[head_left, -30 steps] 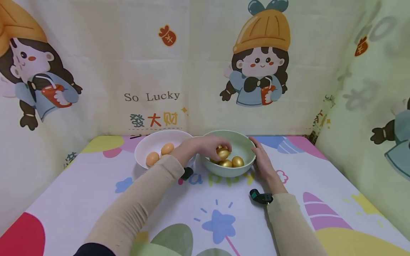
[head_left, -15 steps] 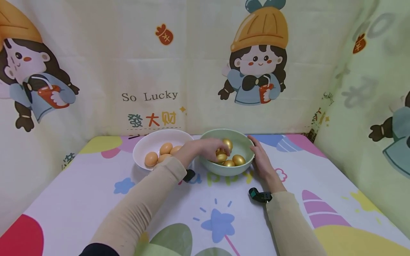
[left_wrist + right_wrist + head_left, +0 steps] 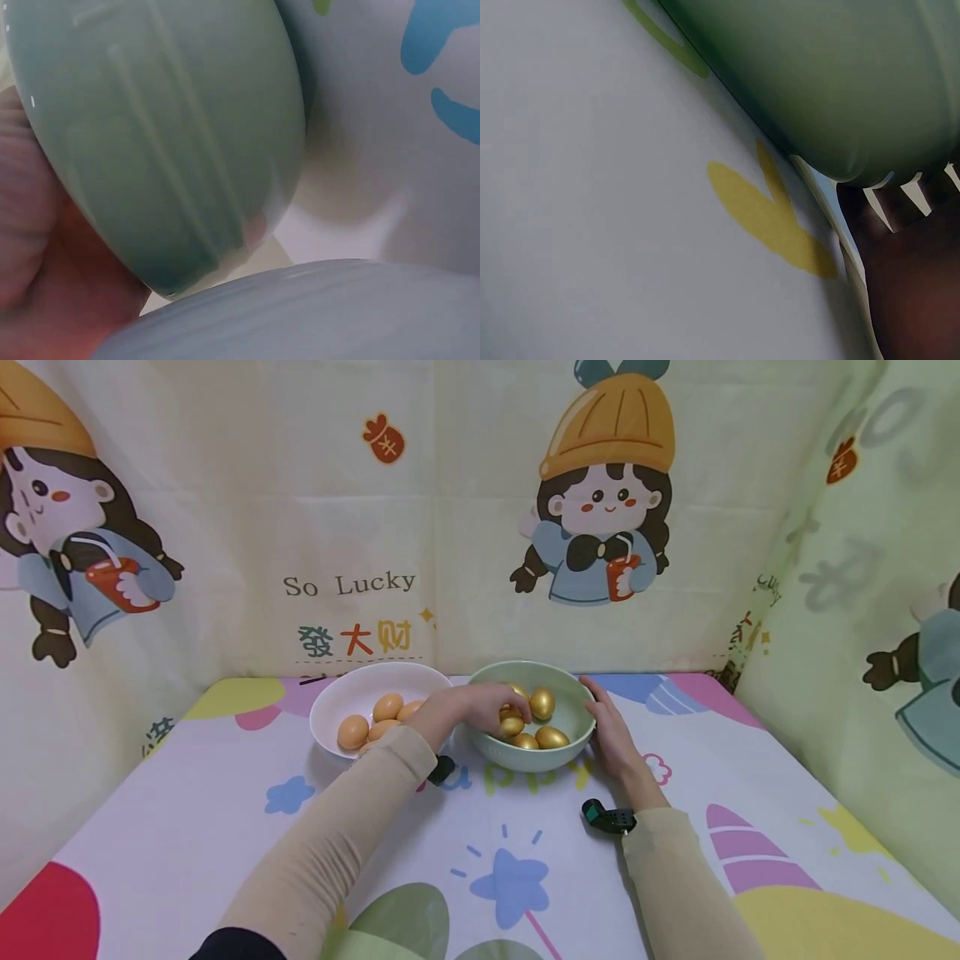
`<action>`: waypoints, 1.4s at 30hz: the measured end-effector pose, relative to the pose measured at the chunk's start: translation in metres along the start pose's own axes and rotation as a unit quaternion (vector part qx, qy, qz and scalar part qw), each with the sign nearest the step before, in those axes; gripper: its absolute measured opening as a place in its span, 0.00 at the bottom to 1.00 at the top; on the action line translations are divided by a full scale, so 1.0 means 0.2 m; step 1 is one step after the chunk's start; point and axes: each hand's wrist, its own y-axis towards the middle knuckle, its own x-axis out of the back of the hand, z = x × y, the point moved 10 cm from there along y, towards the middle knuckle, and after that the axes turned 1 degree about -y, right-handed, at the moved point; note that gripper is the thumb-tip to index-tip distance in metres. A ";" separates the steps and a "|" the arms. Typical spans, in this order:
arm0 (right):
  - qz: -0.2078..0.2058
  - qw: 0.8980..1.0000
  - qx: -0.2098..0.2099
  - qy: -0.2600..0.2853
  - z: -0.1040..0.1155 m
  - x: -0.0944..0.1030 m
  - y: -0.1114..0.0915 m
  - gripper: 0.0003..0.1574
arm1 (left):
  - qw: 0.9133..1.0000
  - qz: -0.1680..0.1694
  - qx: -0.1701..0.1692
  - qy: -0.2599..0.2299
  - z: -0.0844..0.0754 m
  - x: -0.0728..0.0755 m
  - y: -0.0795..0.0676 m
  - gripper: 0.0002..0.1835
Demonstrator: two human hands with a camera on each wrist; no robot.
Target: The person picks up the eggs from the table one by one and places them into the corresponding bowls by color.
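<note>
My left hand (image 3: 491, 707) reaches over into the green bowl (image 3: 534, 762), its fingers curled over a golden egg (image 3: 512, 723). Several more golden eggs (image 3: 552, 737) lie in that bowl, some partly hidden behind the fingers. At the bowl's right side, my right hand (image 3: 617, 739) holds the wall, thumb near the rim. Its fingers (image 3: 889, 210) press against the outside in the right wrist view. In the left wrist view, the green bowl's outer wall (image 3: 180, 142) fills the middle, with part of my left hand (image 3: 45, 247) at the left edge.
A white bowl (image 3: 324, 714) with several brown eggs (image 3: 352, 732) stands left of the green one; my left forearm crosses in front of it. Both bowls rest on a patterned tablecloth (image 3: 435, 852) near the back, before a printed cloth backdrop (image 3: 480, 527).
My left fingers have shifted slightly left and lower in the green bowl, and golden eggs there have rolled about. More brown eggs show beside my forearm. My right hand stays on the bowl.
</note>
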 end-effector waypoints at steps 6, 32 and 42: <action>0.003 1.000 0.007 0.003 0.00 -0.01 0.00 0.36 | 1.000 0.012 0.012 0.023 0.01 -0.01 0.00 0.25; 0.003 1.000 0.001 0.000 -0.02 -0.01 0.00 0.36 | 0.999 0.012 -0.001 -0.030 -0.03 0.05 -0.07 0.25; 0.004 1.000 0.003 -0.002 -0.01 0.00 0.00 0.36 | 0.998 -0.031 -0.034 -0.047 -0.08 0.13 -0.14 0.23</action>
